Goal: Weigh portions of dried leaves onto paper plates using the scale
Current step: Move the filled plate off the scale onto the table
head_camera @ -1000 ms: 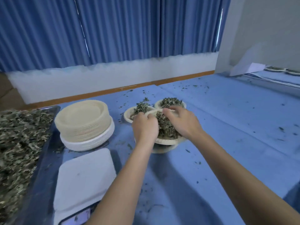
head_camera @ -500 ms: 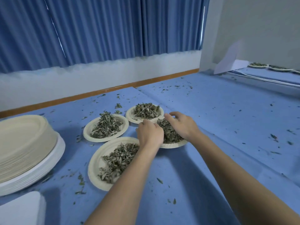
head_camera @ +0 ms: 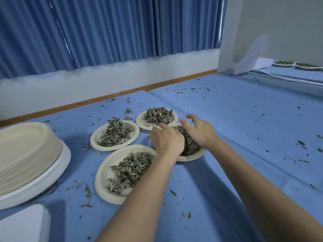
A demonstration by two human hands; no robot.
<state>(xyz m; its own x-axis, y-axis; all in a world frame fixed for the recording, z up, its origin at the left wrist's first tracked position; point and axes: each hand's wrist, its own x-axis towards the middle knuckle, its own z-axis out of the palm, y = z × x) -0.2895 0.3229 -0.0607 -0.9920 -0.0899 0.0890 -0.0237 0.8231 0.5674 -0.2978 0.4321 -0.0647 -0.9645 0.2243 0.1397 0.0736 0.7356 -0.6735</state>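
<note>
Four paper plates with heaps of dried leaves lie on the blue cloth. The right-hand plate (head_camera: 192, 157) sits flat under both my hands. My left hand (head_camera: 167, 140) is curled over its left rim, fingers hidden behind the knuckles. My right hand (head_camera: 199, 131) hovers just over its leaves with fingers spread, holding nothing. The other filled plates are a far one (head_camera: 139, 122), a left one (head_camera: 94, 142) and a near one (head_camera: 101, 177). A white corner of the scale (head_camera: 22, 224) shows at the bottom left.
A tall stack of empty paper plates (head_camera: 26, 154) stands at the left. Loose leaf bits are scattered over the blue cloth (head_camera: 244, 128). A folded white sheet (head_camera: 253, 63) and more filled plates (head_camera: 284, 63) lie at the far right by the wall.
The plate carried in both hands has been set down to the right of the other filled plates. My right hand has opened and lifted off it. The view swung right, away from the scale.
</note>
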